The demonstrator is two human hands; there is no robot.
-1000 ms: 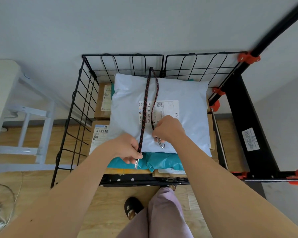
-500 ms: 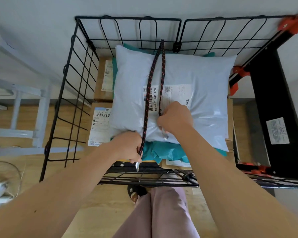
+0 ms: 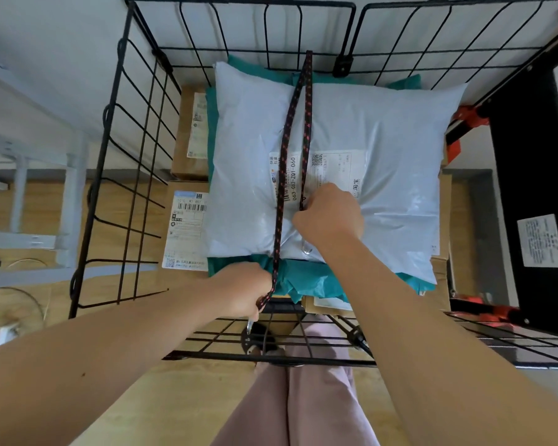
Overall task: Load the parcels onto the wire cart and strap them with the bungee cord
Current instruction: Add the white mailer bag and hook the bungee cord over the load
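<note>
A black wire cart (image 3: 120, 175) holds stacked parcels: a grey-white poly mailer (image 3: 384, 156) on top, teal bags (image 3: 306, 281) under it and cardboard boxes (image 3: 187, 136) at the left. A dark bungee cord (image 3: 287, 133) with red flecks loops around the cart's far wire and runs toward me in two strands over the mailer. My left hand (image 3: 242, 291) grips the left strand by the cart's near edge, its metal hook poking out below the fist. My right hand (image 3: 329, 217) grips the right strand on the mailer, with its hook showing under the hand.
A black frame with red-orange clamps (image 3: 471, 117) stands against the cart's right side. A pale grey table frame (image 3: 39, 201) is at the left over the wooden floor (image 3: 142, 381). My legs in pink trousers (image 3: 303, 397) are just in front of the cart's near rail.
The view has tipped down and closer over the cart. My left hand has pulled its strand toward the near rail. The right hand stays on the mailer holding its strand.
</note>
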